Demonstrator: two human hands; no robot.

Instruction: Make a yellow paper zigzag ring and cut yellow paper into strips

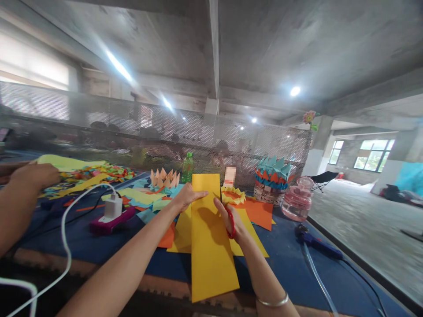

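Head view: the yellow paper sheet [211, 255] is held upright over the near edge of the blue-covered table [291, 264], with its lower end hanging past the table edge and its far end raised between both hands. The left hand [187, 196] is closed on the sheet's far left edge, which is pinched between thumb and fingers. The right hand [228, 215] is closed through the loops of the red-handled scissors [232, 222], which are set at the far right edge of the sheet; the blades are mostly hidden, so their opening cannot be told. No cut line is visible along the sheet, and it is judged to be whole over nearly its full length. More yellow and orange sheets [259, 211] lie flat beneath it. Finished work is present: a spiked paper crown [164, 178] and a blue spiked piece on a basket [272, 182]. A pile of coloured scraps [95, 172] lies at the far left, near another person's hand [35, 175]. A white charger [113, 206], a green bottle [187, 167], a pink jar [299, 200] and a blue glue gun [319, 244] are placed around the sheets.
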